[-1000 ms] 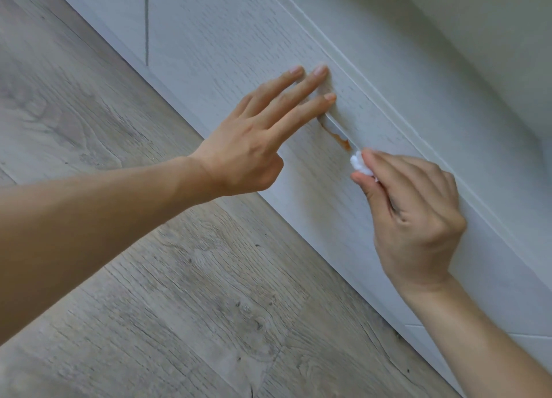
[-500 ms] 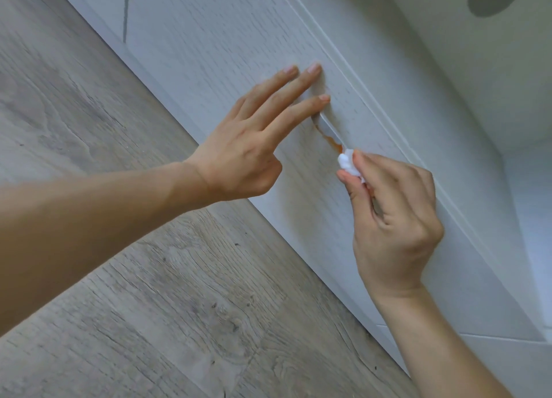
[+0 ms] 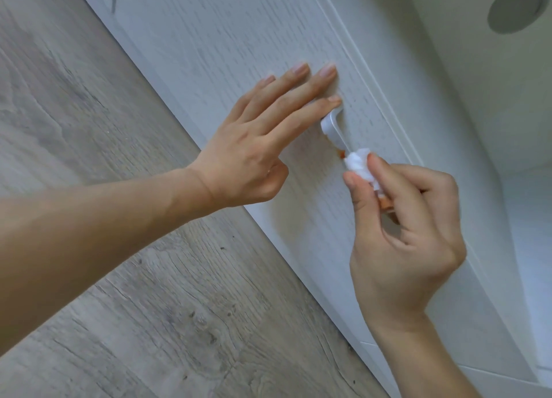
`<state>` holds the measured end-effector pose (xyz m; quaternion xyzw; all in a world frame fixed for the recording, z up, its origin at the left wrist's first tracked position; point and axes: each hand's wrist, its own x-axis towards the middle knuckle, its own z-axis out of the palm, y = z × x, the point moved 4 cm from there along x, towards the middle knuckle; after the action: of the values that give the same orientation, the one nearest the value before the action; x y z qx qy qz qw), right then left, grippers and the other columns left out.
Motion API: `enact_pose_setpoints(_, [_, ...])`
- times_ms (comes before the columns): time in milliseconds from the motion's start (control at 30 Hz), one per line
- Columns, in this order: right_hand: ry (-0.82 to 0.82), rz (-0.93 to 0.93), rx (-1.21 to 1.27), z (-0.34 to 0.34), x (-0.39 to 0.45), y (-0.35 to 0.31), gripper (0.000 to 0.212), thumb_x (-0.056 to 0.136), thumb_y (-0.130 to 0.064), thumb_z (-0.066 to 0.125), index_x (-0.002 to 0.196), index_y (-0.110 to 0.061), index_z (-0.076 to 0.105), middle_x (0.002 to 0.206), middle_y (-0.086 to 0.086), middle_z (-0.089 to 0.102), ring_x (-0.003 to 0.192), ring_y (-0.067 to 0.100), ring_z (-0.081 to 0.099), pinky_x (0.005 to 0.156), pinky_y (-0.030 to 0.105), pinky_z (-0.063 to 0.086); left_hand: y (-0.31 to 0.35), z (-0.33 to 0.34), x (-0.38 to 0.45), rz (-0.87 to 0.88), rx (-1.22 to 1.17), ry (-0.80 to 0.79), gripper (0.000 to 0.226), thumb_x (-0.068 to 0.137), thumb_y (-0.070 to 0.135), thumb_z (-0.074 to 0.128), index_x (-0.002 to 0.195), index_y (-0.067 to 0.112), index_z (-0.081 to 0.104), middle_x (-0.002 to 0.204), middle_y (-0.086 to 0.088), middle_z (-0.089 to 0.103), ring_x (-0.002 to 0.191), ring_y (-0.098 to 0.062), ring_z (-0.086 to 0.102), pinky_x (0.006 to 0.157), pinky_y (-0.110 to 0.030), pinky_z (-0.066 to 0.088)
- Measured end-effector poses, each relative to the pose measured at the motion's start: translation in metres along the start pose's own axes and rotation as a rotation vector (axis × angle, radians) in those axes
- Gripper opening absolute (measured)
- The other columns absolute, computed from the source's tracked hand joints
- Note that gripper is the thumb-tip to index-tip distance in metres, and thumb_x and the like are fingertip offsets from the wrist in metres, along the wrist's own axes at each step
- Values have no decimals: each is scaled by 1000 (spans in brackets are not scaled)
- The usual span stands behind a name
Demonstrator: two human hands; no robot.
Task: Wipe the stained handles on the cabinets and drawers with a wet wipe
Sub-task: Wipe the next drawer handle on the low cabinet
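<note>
A white bar handle (image 3: 333, 129) sits on a white wood-grain drawer front (image 3: 227, 39), with an orange-brown stain at its lower end beside the wipe. My right hand (image 3: 406, 227) pinches a balled white wet wipe (image 3: 358, 163) between thumb and fingers and holds it against the handle's lower end. Orange marks show on the wipe near my fingers. My left hand (image 3: 263, 146) lies flat on the drawer front with straight fingers, the index fingertip touching the handle's upper end.
Grey wood-plank floor (image 3: 134, 308) fills the left and bottom. A white countertop (image 3: 478, 105) with a round grey spot (image 3: 519, 6) runs above the drawer at the right. Seams to neighbouring fronts show at top left and bottom right.
The view has drifted, so the hands sit lower in frame. More of the handle's upper part now shows clean white, and less of the orange stain is visible beside the wipe. The left hand stays pressed flat.
</note>
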<state>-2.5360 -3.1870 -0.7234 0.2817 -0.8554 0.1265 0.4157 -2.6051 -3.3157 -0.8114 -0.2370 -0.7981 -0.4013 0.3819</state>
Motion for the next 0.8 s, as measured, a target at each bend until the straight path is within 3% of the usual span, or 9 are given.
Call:
enact_pose_setpoints(167, [-49,-67,-68,10,8,-4,13,88,-7,68,99,1,70,77,7,60,67,22,53,72,17,40,2,-1,-1,-11,14,-9,86,57,-10,56,139,3,38,148,-20,32,139,-36,25,114,-50,24])
enact_pose_setpoints(433, [-51,-70,-123,11,9,-6,11,87,-5,69,95,2,71,76,11,62,69,21,51,72,19,40,-3,-10,1,30,44,-47,85,58,-9,48,141,7,40,149,-17,32,140,-33,26,111,-46,30])
enact_pose_setpoints(533, [-47,-19,-69,9,12,-10,11,89,-5,67,98,1,70,82,5,58,70,22,55,69,19,45,-3,-13,2,30,46,-46,83,59,-9,48,140,7,41,149,-17,33,139,-33,28,111,-45,31])
enact_pose_setpoints(633, [-39,39,-16,-1,13,-10,14,91,-5,61,103,1,66,96,1,47,75,19,53,76,7,40,-2,-13,2,29,40,-70,83,59,-8,48,140,5,40,149,-17,31,140,-33,26,110,-47,31])
enact_pose_setpoints(800, [-77,-40,-16,15,20,-10,16,92,-4,60,106,0,67,92,-1,56,74,25,61,72,26,51,-3,-12,1,25,30,-65,82,59,-8,47,140,4,40,149,-17,31,140,-32,26,111,-48,30])
